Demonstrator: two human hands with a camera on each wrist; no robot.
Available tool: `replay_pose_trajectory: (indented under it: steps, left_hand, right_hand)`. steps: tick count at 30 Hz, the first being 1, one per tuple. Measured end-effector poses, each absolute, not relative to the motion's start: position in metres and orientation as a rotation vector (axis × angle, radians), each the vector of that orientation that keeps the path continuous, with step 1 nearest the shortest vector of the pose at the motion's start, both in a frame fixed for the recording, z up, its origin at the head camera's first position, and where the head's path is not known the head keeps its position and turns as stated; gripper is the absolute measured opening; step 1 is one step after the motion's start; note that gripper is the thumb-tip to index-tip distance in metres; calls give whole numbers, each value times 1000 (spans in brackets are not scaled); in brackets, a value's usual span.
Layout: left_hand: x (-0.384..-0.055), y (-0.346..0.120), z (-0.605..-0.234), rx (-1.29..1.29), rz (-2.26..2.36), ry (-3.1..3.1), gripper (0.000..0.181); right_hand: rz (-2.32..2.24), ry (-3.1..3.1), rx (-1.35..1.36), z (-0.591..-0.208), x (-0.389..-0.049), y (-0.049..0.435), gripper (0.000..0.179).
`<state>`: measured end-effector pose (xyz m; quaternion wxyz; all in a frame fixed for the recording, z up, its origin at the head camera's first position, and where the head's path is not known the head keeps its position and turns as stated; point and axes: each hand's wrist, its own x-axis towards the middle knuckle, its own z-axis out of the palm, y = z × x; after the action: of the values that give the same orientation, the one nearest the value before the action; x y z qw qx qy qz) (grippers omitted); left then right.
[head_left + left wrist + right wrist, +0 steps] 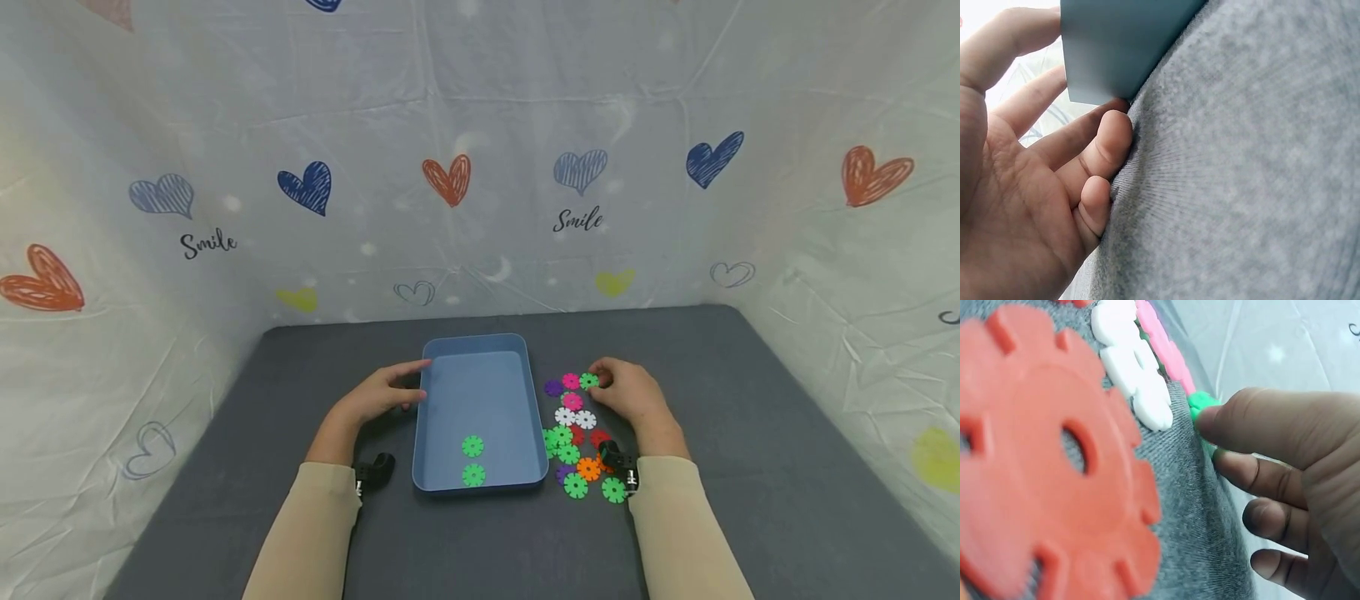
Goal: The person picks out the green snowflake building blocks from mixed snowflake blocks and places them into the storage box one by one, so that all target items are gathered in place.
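Note:
My left hand (378, 395) rests against the left side of a blue tray (482, 367), thumb and forefinger spread at its rim. In the left wrist view the hand's outer fingers (1114, 140) are on the grey cloth beside the tray wall (1122, 50). With thumb and forefinger, my right hand (630, 392) pinches a green notched disc (589, 381) at the far end of a pile. Two green notched discs (473, 447) lie near the front inside the tray. The right wrist view shows the held green disc (1202, 403) partly hidden behind the thumb.
Right of the tray lie loose notched discs: pink (572, 401), white (566, 416), purple (553, 388), red (599, 437), orange (588, 469) and several green (576, 486). A grey cloth (465, 542) covers the table. A white curtain (510, 250) with printed hearts surrounds it.

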<state>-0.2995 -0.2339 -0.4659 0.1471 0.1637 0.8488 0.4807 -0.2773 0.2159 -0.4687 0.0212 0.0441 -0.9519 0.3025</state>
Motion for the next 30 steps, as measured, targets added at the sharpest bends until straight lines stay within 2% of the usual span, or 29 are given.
replay_pose_trajectory:
  steps: [9, 16, 21, 30]
  left_hand:
    - [-299, -234, -466, 483, 1385, 2434, 69]
    - [-299, -234, -464, 484, 1393, 2437, 68]
    - [-299, -235, -466, 478, 1380, 2449, 67]
    - [-300, -234, -466, 480, 1372, 2458, 67]
  right_hand:
    - [1310, -2851, 138, -471, -278, 217, 32]
    - [1646, -2728, 127, -456, -276, 212, 35]
    - [1883, -2606, 158, -434, -272, 190, 39]
    - [2125, -2500, 161, -409, -260, 135, 37]
